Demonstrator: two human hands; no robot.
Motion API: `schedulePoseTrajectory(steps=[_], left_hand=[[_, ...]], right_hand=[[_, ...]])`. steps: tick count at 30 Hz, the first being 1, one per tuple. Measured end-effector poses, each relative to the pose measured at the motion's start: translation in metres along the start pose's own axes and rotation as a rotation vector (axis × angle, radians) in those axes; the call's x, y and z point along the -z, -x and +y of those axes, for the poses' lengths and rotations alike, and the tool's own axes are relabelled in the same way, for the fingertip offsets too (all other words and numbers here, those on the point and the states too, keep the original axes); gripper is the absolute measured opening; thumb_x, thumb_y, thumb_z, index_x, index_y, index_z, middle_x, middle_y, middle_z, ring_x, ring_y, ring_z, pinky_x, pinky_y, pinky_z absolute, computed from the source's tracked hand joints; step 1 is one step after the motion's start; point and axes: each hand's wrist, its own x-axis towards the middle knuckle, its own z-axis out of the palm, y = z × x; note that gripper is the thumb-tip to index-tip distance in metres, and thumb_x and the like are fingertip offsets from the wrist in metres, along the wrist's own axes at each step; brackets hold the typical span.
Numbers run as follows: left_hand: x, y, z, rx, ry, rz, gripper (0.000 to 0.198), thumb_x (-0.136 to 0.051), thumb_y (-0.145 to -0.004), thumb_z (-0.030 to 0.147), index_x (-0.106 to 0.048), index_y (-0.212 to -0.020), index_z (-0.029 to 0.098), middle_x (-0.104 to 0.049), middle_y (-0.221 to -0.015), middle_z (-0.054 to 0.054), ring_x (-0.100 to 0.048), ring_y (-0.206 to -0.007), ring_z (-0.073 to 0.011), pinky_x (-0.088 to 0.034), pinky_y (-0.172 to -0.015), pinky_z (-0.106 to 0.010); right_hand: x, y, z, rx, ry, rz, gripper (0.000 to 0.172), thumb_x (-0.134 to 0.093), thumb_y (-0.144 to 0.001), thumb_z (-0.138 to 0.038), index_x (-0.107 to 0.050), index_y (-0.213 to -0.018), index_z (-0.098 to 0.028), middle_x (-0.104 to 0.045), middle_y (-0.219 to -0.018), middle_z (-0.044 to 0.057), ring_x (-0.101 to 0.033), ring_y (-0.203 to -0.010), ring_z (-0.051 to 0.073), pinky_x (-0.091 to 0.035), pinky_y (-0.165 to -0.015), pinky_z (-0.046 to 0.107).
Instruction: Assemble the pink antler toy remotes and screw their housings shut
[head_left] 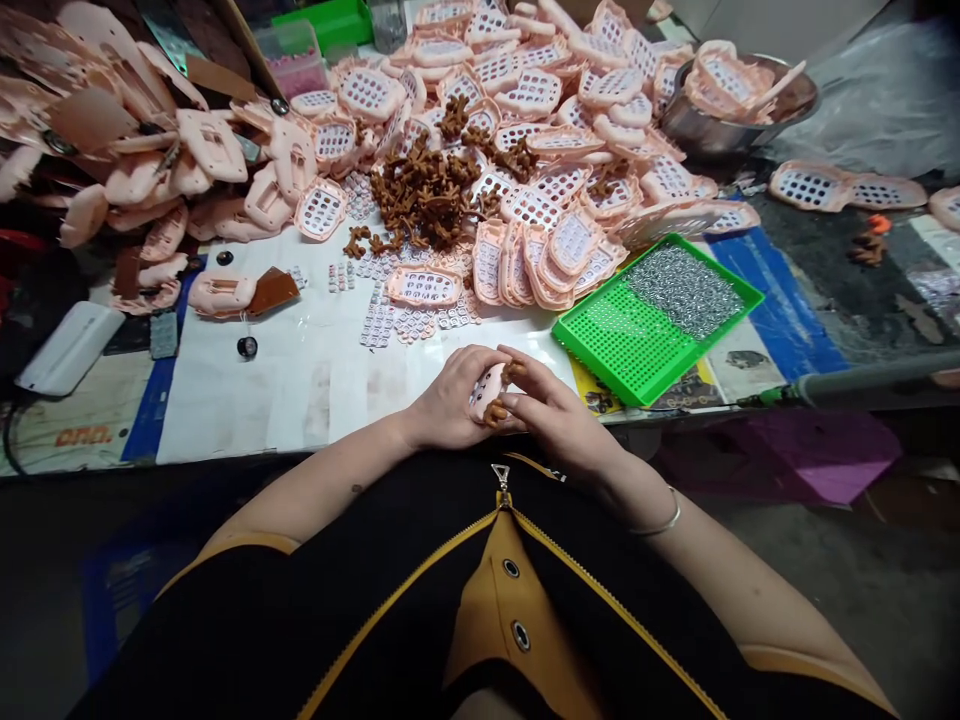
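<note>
My left hand cups a small pink plastic shell at the table's near edge, fingers curled round it. My right hand pinches brown rubber pieces against that shell, fingers closed on them. Both hands meet just above my lap. A pile of the same brown rubber pieces lies further back on the white sheet, among heaps of pink keypad shells.
A green perforated tray with small metal parts stands to the right of my hands. A metal bowl of pink shells sits far right. More pink shells pile at the back left. A white device lies at the left.
</note>
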Motion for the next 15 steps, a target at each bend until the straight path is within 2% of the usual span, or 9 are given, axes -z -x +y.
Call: schedulePoseTrajectory(steps=[3, 6, 9, 10, 12, 15], left_hand=[[0.001, -0.007, -0.002, 0.035, 0.011, -0.033, 0.07, -0.083, -0.062, 0.049, -0.057, -0.12, 0.022, -0.061, -0.121, -0.012, -0.054, -0.113, -0.0304, -0.037, -0.104, -0.045], [0.007, -0.016, -0.008, 0.046, 0.068, -0.138, 0.081, -0.087, -0.058, 0.046, -0.057, -0.129, 0.022, -0.056, -0.134, -0.013, -0.048, -0.125, -0.0334, -0.033, -0.11, -0.047], [0.013, -0.022, -0.014, 0.084, 0.272, -0.235, 0.082, -0.087, -0.061, 0.037, -0.055, -0.135, 0.022, -0.052, -0.141, -0.013, -0.044, -0.133, -0.0339, -0.03, -0.113, -0.047], [0.014, -0.023, -0.014, 0.12, 0.359, -0.227, 0.082, -0.086, -0.062, 0.036, -0.053, -0.137, 0.022, -0.05, -0.143, -0.013, -0.044, -0.134, -0.0333, -0.031, -0.113, -0.046], [0.014, -0.023, -0.013, 0.222, 0.498, -0.14, 0.085, -0.084, -0.066, 0.034, -0.048, -0.141, 0.023, -0.048, -0.145, -0.013, -0.044, -0.134, -0.0314, -0.035, -0.112, -0.044], [0.011, -0.02, -0.009, 0.369, 0.545, 0.002, 0.095, -0.085, -0.065, 0.033, -0.039, -0.147, 0.023, -0.047, -0.144, -0.014, -0.045, -0.131, -0.0291, -0.039, -0.108, -0.042]], right_hand=[[0.003, -0.006, -0.007, -0.077, -0.068, 0.086, 0.067, -0.067, -0.067, -0.028, -0.047, -0.132, -0.025, -0.06, -0.125, 0.007, -0.064, -0.106, 0.023, -0.058, -0.088, 0.039], [0.007, -0.011, -0.014, -0.13, -0.141, 0.159, 0.071, -0.063, -0.065, -0.024, -0.045, -0.133, -0.024, -0.062, -0.107, 0.004, -0.067, -0.083, 0.019, -0.061, -0.07, 0.036], [0.009, -0.017, -0.015, -0.148, -0.206, 0.199, 0.069, -0.061, -0.067, -0.022, -0.044, -0.133, -0.023, -0.061, -0.094, 0.001, -0.064, -0.064, 0.014, -0.06, -0.062, 0.032], [0.009, -0.019, -0.013, -0.145, -0.216, 0.198, 0.066, -0.061, -0.069, -0.024, -0.044, -0.133, -0.023, -0.062, -0.096, 0.002, -0.064, -0.063, 0.013, -0.06, -0.061, 0.032], [0.009, -0.022, -0.01, -0.111, -0.211, 0.184, 0.059, -0.061, -0.077, -0.03, -0.044, -0.133, -0.025, -0.063, -0.113, 0.006, -0.066, -0.067, 0.013, -0.06, -0.063, 0.032], [0.01, -0.024, -0.003, -0.044, -0.113, 0.112, 0.063, -0.064, -0.081, -0.038, -0.041, -0.137, -0.026, -0.054, -0.139, 0.012, -0.069, -0.085, 0.017, -0.061, -0.068, 0.032]])
